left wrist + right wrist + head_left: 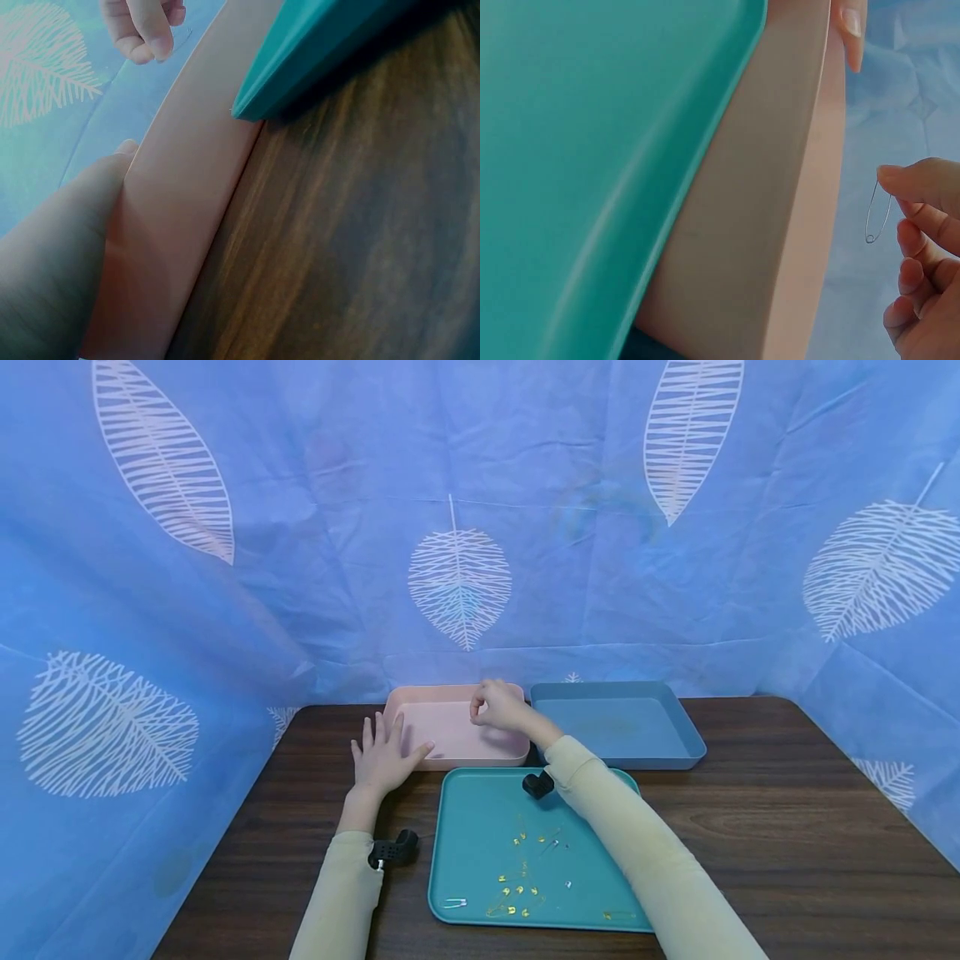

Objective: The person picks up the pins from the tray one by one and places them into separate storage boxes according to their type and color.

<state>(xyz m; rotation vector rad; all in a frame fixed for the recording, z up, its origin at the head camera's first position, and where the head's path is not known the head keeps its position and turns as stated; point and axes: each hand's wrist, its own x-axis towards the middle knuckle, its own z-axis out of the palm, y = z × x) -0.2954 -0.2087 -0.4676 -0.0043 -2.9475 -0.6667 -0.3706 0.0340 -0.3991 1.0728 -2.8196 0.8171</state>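
Thumb and forefinger of my right hand (498, 706) pinch a thin silver-looking safety pin (869, 239) by one end. Its coiled end points down in the right wrist view. That hand is above the right part of the pink tray (450, 739). At the tray's left front corner, my left hand (381, 760) rests with fingers spread, its thumb over the front rim. Nearer me, several gold safety pins (520, 890) lie scattered on the teal tray (472, 818). A silver safety pin (454, 903) lies near that tray's front left corner.
A blue-grey tray (622, 727) stands right of the pink one, at the back of the dark wooden table (780, 827). Behind hangs a blue curtain (337, 568) with white leaf prints. My right sleeve (637, 843) crosses above the teal tray's right side.
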